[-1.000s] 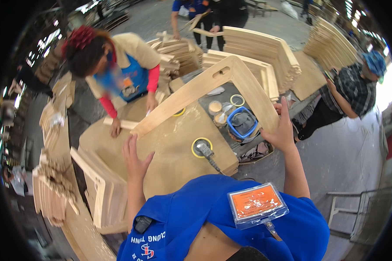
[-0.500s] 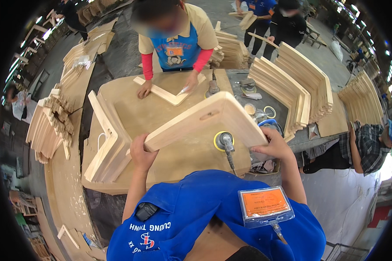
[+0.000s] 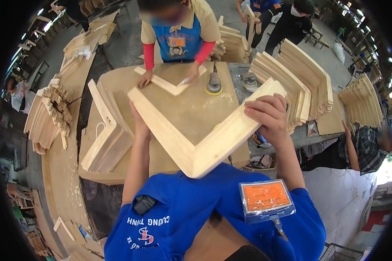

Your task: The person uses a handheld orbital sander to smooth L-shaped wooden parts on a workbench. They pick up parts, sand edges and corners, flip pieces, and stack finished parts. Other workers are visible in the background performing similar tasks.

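I hold a pale V-shaped wooden frame piece [image 3: 165, 128] up over the table, its corner pointing down toward my chest. My left hand [image 3: 140, 124] grips the end of its left arm, fingers partly hidden behind the wood. Around the end of the right arm my right hand [image 3: 270, 114] is closed, fingers over the top. Beneath the piece is the brown-covered table [image 3: 187, 115]. Left of my left hand stands a stack of similar angled wooden pieces [image 3: 106, 139].
Across the table a co-worker [image 3: 178, 39] presses something white on another angled piece [image 3: 172, 87]. A disc sander [image 3: 214, 85] stands near them; a second one is mostly hidden behind my piece. More stacked angled pieces [image 3: 287, 91] rise at the right. A long bench [image 3: 59, 174] runs along the left.
The V-shaped piece has been turned over, so its corner went from pointing away to pointing toward me. Both hands kept hold and rose. Across the table, the co-worker stays at the other piece.
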Action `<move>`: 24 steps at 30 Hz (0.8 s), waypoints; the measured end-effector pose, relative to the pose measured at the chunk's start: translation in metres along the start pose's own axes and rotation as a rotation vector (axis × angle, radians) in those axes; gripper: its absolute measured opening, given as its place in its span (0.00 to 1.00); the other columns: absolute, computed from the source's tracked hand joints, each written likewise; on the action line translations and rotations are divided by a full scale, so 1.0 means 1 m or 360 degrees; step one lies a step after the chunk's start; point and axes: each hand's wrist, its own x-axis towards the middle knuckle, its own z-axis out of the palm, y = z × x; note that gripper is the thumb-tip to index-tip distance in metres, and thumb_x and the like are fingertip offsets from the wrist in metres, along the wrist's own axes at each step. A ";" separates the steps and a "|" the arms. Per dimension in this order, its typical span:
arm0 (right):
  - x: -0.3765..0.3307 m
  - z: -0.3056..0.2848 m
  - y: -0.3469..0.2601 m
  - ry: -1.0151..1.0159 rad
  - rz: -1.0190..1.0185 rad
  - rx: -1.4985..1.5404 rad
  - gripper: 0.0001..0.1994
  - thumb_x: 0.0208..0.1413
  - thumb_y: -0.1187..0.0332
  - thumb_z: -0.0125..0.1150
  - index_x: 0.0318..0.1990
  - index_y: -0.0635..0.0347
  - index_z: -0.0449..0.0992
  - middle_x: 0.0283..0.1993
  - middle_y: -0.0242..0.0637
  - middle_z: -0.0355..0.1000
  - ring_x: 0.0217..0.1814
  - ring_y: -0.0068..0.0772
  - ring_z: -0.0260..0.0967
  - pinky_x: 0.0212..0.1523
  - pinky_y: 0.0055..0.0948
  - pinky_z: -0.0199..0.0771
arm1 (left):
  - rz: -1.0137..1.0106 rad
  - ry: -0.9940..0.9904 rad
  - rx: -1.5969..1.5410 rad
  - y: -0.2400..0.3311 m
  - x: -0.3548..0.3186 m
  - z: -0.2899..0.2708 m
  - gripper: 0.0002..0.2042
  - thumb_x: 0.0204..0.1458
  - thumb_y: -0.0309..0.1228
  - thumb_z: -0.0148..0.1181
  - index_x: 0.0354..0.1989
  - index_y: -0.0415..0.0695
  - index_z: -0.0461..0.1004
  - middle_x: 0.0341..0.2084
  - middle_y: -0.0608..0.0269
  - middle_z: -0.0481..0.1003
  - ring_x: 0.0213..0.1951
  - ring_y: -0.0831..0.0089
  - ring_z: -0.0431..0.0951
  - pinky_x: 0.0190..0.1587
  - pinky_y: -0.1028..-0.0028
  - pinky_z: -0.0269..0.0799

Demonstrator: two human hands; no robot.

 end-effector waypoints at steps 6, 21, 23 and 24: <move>-0.016 0.021 0.002 0.0195 0.0035 -0.0291 0.13 0.40 0.70 0.60 0.37 0.46 0.80 0.44 0.27 0.75 0.49 0.36 0.67 0.61 0.38 0.50 | -0.0886 -0.0766 -0.1550 0.012 0.009 0.019 0.21 0.61 0.42 0.42 0.52 0.35 0.64 0.36 0.52 0.73 0.41 0.62 0.75 0.43 0.66 0.77; -0.048 0.098 0.014 0.0153 0.0649 -0.0203 0.36 0.41 0.68 0.67 0.60 0.65 0.60 0.64 0.56 0.53 0.65 0.62 0.49 0.63 0.49 0.50 | -0.0234 -0.0101 -0.1133 0.052 -0.033 0.012 0.41 0.51 0.70 0.29 0.51 0.42 0.65 0.24 0.60 0.67 0.27 0.67 0.69 0.32 0.68 0.68; -0.060 0.118 0.014 0.0054 0.0706 -0.0147 0.36 0.42 0.67 0.66 0.61 0.65 0.59 0.64 0.59 0.51 0.66 0.62 0.47 0.63 0.49 0.50 | -0.0208 -0.0111 -0.1081 0.059 -0.034 0.009 0.40 0.52 0.69 0.28 0.51 0.43 0.66 0.25 0.59 0.67 0.27 0.67 0.69 0.32 0.68 0.68; -0.069 0.129 0.011 0.0013 0.0752 -0.0114 0.36 0.43 0.68 0.66 0.61 0.65 0.58 0.64 0.60 0.51 0.66 0.63 0.47 0.63 0.49 0.50 | -0.0247 -0.0085 -0.1068 0.063 -0.033 0.007 0.40 0.52 0.69 0.28 0.51 0.43 0.66 0.25 0.59 0.67 0.27 0.66 0.70 0.32 0.67 0.69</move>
